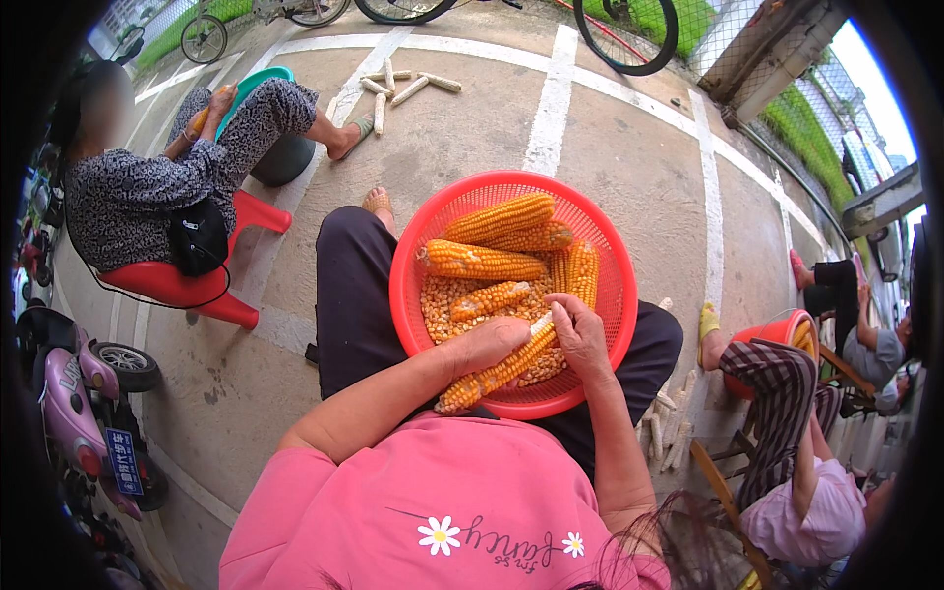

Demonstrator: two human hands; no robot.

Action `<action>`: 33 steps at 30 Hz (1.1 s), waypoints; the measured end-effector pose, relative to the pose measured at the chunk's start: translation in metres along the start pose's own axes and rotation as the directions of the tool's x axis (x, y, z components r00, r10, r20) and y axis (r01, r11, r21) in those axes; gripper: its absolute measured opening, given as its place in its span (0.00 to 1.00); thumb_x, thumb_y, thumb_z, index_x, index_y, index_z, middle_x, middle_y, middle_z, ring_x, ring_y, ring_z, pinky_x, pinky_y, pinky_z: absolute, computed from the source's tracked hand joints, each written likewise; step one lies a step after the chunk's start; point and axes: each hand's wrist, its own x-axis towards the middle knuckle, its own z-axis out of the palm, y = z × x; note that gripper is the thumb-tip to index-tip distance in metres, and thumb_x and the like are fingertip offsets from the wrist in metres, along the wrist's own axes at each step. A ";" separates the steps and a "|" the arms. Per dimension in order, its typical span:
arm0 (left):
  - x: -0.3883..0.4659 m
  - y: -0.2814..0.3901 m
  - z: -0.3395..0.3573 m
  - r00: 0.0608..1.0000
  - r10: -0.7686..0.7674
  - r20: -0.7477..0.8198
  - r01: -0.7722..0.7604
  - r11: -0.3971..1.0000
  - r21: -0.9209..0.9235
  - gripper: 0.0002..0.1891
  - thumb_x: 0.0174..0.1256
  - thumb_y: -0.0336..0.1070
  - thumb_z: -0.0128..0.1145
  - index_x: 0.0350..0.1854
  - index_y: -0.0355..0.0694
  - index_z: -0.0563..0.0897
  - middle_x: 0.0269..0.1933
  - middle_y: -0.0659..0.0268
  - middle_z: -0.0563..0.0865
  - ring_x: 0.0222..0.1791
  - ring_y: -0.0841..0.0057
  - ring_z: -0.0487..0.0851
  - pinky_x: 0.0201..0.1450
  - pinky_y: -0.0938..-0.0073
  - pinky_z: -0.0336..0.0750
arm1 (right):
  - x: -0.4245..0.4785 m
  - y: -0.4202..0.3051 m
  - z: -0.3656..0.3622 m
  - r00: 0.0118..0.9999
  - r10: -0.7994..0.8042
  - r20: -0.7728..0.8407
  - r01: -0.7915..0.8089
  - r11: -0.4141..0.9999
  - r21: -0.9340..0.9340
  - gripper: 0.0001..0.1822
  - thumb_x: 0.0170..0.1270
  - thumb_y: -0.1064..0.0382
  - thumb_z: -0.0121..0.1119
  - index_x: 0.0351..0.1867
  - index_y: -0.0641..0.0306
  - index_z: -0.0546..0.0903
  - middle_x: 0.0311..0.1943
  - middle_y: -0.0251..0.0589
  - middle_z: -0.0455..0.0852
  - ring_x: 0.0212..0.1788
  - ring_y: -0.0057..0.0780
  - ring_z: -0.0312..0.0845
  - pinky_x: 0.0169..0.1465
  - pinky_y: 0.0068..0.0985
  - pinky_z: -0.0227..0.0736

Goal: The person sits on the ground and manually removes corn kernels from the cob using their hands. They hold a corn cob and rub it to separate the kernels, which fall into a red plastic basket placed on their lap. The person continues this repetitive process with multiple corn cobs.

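Observation:
My left hand (pixel 495 341) grips a yellow ear of corn (pixel 501 366) over a red plastic basket (pixel 402 295) on my lap. The ear lies slanted, its lower end near my pink shirt. A pale strip without kernels shows at its upper end. There my right hand (pixel 581 333) holds the ear, thumb and fingers bent against it; its palm side is hidden. Loose corn kernels (pixel 436 301) cover the basket's bottom. On them rest a short, partly stripped ear (pixel 490 300) and several fuller ears (pixel 483 261).
Bare cobs (pixel 379 110) lie on the concrete ahead, and more cobs (pixel 670 428) lie by my right leg. One person sits left on a red plastic stool (pixel 166 284); others sit right near a red bucket (pixel 793 332). A purple scooter (pixel 74 391) stands left.

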 end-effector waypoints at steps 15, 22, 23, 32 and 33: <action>0.012 -0.018 -0.013 0.984 0.176 0.032 -0.178 0.976 0.125 0.16 0.68 0.39 0.39 0.45 0.32 0.76 0.35 0.59 0.82 0.28 0.74 0.82 0.28 0.73 0.80 | 0.000 0.003 0.001 1.000 -0.019 -0.010 0.019 0.999 0.032 0.11 0.69 0.63 0.52 0.45 0.66 0.80 0.22 0.29 0.75 0.25 0.15 0.68 0.30 0.18 0.65; 0.014 -0.021 -0.011 0.966 0.235 -0.109 -0.224 0.969 0.103 0.18 0.73 0.43 0.41 0.51 0.33 0.76 0.36 0.62 0.82 0.29 0.76 0.82 0.26 0.74 0.80 | 0.000 0.003 0.001 0.999 -0.029 -0.017 0.029 0.999 0.029 0.11 0.68 0.63 0.52 0.45 0.66 0.80 0.24 0.34 0.78 0.26 0.18 0.71 0.32 0.20 0.68; 0.012 -0.017 -0.010 0.972 0.214 -0.098 -0.208 0.976 0.069 0.18 0.72 0.42 0.42 0.50 0.33 0.76 0.36 0.62 0.82 0.29 0.76 0.82 0.27 0.74 0.80 | 0.000 0.004 0.000 1.000 -0.022 -0.008 0.022 0.999 0.025 0.11 0.68 0.63 0.52 0.46 0.66 0.80 0.25 0.35 0.78 0.27 0.19 0.72 0.32 0.21 0.69; -0.006 0.005 -0.009 0.997 -0.061 0.045 0.066 0.989 -0.130 0.15 0.60 0.36 0.47 0.41 0.31 0.80 0.33 0.58 0.84 0.28 0.74 0.82 0.30 0.73 0.81 | -0.001 -0.005 -0.002 0.998 0.006 0.057 -0.005 1.000 -0.016 0.12 0.69 0.63 0.51 0.47 0.67 0.79 0.32 0.43 0.83 0.34 0.25 0.79 0.39 0.23 0.73; -0.003 0.002 -0.010 0.997 -0.056 0.045 0.061 0.992 -0.111 0.15 0.60 0.36 0.47 0.40 0.31 0.80 0.33 0.58 0.84 0.28 0.74 0.82 0.30 0.73 0.81 | -0.001 -0.005 -0.002 0.998 0.008 0.063 -0.007 1.000 -0.016 0.12 0.69 0.63 0.51 0.47 0.67 0.79 0.33 0.44 0.83 0.35 0.27 0.79 0.40 0.24 0.73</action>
